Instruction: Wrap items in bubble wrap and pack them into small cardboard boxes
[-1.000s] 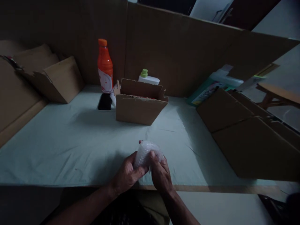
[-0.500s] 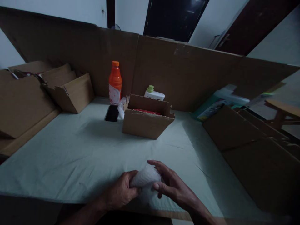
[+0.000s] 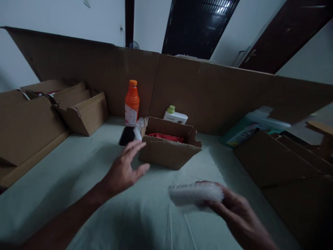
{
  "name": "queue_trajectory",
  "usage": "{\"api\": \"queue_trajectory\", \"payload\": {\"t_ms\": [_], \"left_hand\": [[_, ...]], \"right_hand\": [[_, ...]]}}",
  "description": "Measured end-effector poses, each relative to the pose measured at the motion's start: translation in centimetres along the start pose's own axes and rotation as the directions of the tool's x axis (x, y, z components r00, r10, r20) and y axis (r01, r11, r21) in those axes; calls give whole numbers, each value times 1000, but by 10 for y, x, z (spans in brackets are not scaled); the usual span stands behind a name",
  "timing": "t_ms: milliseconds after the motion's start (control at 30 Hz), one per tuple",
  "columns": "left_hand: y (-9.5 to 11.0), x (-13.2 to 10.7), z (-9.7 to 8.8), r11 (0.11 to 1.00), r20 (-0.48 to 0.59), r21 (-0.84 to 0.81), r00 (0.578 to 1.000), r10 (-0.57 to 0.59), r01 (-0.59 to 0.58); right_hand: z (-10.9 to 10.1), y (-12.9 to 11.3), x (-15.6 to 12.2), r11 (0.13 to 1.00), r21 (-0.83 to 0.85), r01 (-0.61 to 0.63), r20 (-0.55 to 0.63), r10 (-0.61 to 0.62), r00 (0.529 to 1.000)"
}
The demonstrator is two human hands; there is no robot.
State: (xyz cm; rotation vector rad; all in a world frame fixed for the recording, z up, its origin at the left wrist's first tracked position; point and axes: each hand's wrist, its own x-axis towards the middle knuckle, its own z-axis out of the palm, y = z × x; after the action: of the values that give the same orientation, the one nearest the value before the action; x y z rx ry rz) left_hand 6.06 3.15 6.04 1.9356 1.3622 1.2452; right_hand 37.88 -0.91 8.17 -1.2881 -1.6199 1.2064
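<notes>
My right hand [image 3: 231, 205] grips a bundle of bubble wrap [image 3: 194, 194], blurred by motion, above the cloth at the near right. Whatever the wrap may contain is hidden. With fingers spread and nothing in them, my left hand [image 3: 125, 170] reaches forward near the left front corner of a small cardboard box [image 3: 169, 152]. The box is open at the top, and a red packet [image 3: 166, 137] shows inside. Just left of the box lie a dark flat object [image 3: 127, 136] and a crumpled clear plastic piece [image 3: 138, 129].
An orange bottle [image 3: 132, 104] and a white bottle with a green cap [image 3: 175, 117] stand behind the box. Cardboard boxes [image 3: 31, 128] line the left side. At right are a teal jug [image 3: 247, 126] and more cardboard [image 3: 281, 159]. A tall cardboard panel [image 3: 203, 83] closes the back.
My left hand has let go of the bubble wrap bundle and moved forward toward the box, opening its fingers. The bundle has moved right and slightly forward in my right hand.
</notes>
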Motion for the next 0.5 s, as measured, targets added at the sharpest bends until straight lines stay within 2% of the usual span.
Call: {"api": "queue_trajectory", "payload": {"t_ms": [33, 100, 167, 233, 333, 433, 500], "left_hand": [[-4, 17, -1, 996, -86, 77, 995, 58, -51], [-14, 40, 5, 979, -141, 169, 981, 136, -112], [-22, 46, 17, 972, -123, 180, 977, 174, -150], [-30, 37, 29, 976, -128, 142, 975, 182, -164], [-40, 17, 42, 986, -170, 23, 972, 164, -163], [-47, 8, 47, 985, -164, -73, 976, 142, -155], [-48, 9, 47, 987, -159, -85, 980, 120, -135]], "right_hand": [[-10, -7, 5, 999, -25, 32, -56, -33, 998], [-28, -20, 17, 988, -93, 123, -155, -136, 979], [-41, -34, 32, 947, -228, 226, -218, -275, 936], [-49, -50, 50, 878, -381, 290, -214, -389, 896], [-45, -78, 85, 793, -499, 350, -74, -442, 894], [-27, -96, 132, 754, -454, 475, 132, -470, 873], [-8, -97, 164, 755, -380, 534, 255, -469, 845]]}}
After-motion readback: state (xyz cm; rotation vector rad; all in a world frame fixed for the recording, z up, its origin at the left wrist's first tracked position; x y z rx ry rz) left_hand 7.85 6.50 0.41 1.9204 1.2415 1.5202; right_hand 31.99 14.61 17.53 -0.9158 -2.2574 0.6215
